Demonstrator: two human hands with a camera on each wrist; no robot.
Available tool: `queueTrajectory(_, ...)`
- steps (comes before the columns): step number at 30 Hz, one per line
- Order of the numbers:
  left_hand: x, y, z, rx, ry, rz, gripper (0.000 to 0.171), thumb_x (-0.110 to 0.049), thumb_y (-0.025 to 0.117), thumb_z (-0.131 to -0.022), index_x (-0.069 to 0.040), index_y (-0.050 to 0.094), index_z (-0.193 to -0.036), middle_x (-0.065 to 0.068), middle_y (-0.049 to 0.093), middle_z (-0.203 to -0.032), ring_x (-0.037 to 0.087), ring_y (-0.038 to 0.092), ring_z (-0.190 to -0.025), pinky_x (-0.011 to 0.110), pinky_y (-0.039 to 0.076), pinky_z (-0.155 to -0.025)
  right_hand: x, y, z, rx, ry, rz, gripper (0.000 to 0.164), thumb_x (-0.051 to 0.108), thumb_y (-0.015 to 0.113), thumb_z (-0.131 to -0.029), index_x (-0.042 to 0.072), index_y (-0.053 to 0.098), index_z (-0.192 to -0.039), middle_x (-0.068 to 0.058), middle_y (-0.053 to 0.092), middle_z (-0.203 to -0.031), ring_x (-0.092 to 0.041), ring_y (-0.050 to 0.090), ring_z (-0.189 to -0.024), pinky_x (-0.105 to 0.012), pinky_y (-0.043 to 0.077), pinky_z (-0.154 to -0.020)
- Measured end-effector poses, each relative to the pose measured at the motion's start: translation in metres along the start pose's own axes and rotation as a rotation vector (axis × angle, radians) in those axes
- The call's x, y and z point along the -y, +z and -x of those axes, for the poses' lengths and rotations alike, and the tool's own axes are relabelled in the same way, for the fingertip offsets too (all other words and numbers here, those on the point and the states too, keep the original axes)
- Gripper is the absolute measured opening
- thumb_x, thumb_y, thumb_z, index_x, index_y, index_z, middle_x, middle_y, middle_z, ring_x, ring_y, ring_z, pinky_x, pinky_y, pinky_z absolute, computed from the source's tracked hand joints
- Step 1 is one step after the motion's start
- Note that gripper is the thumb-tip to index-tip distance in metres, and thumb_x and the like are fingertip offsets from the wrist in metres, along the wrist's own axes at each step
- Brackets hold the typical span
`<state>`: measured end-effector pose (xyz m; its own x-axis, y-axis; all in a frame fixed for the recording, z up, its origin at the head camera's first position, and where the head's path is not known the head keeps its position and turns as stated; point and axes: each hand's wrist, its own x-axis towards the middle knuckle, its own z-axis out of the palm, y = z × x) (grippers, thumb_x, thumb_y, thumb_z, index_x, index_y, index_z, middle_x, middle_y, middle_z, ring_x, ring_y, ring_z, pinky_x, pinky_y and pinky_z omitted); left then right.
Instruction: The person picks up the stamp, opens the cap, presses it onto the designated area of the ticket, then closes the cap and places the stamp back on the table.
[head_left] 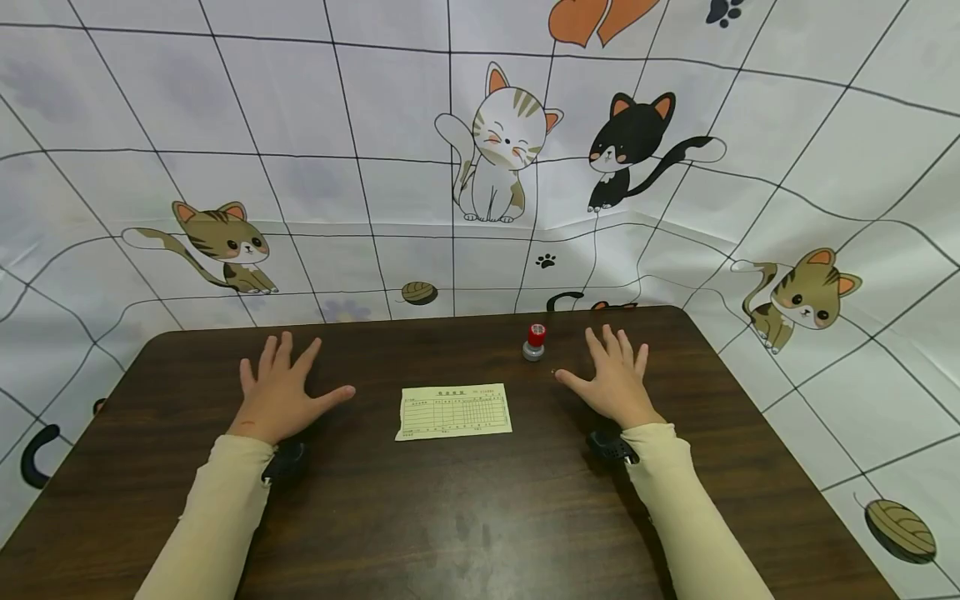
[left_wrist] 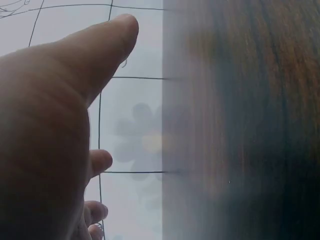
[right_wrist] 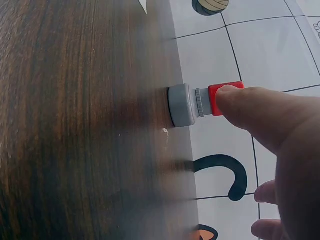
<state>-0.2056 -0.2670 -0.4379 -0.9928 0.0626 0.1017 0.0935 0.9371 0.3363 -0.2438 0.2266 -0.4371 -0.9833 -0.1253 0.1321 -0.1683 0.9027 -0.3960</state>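
A pale yellow printed receipt form [head_left: 454, 412] lies flat near the middle of the dark table, between the two hands. Beyond it, close to the far edge, a small stamp [head_left: 534, 343] with a red handle and a round grey base stands upright. My left hand [head_left: 281, 400] is spread, palm down, to the left of the form and holds nothing. To the right, my right hand [head_left: 617, 379] has its fingers spread and is likewise without anything in it. Its thumb overlaps the red handle of the stamp [right_wrist: 182, 105] in the right wrist view, but the head view shows them apart.
The dark wood-grain table [head_left: 450, 525] ends at a far edge just past the stamp. Behind it hangs a white cloth [head_left: 397, 100] with black grid lines and printed cats. Dark wrist cameras [head_left: 611, 447] sit under both pale sleeves [head_left: 690, 508].
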Motion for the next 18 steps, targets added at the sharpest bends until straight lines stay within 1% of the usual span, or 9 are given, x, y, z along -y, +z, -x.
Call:
queueTrajectory(7,-0.0003,-0.0004,-0.0004,0.014,0.014,-0.004,0.112,-0.076,0.064,-0.086,-0.006,0.026,-0.164,0.036,0.006,-0.166,0.054,-0.003,-0.154,0.081,-0.008,-0.112,0.0015,-0.001,-0.0003,0.0,-0.007,-0.014,0.097,0.056,0.069,-0.093,0.0,0.029,-0.162,-0.029,0.015,-0.168,-0.05,0.002,-0.155,-0.072,-0.013,-0.117)
queueTrajectory(14,-0.0038,-0.0022,0.0007,0.034,0.03,-0.005,0.111,-0.076,0.065,-0.086,-0.007,0.026,-0.164,0.037,0.009,-0.165,0.056,0.002,-0.153,0.081,-0.001,-0.113,0.0014,0.0012,-0.0005,0.01,-0.014,-0.016,0.096,0.054,0.07,-0.094,0.001,0.028,-0.162,-0.029,0.018,-0.167,-0.05,0.005,-0.155,-0.071,-0.011,-0.118)
queueTrajectory(18,-0.0054,-0.0028,0.0011,0.036,0.039,-0.002,0.11,-0.075,0.066,-0.086,-0.007,0.027,-0.164,0.037,0.01,-0.165,0.056,0.003,-0.153,0.08,0.001,-0.113,0.002,0.0019,0.0001,0.011,-0.012,-0.023,0.096,0.053,0.071,-0.094,0.001,0.029,-0.162,-0.029,0.019,-0.167,-0.049,0.006,-0.155,-0.071,-0.012,-0.118)
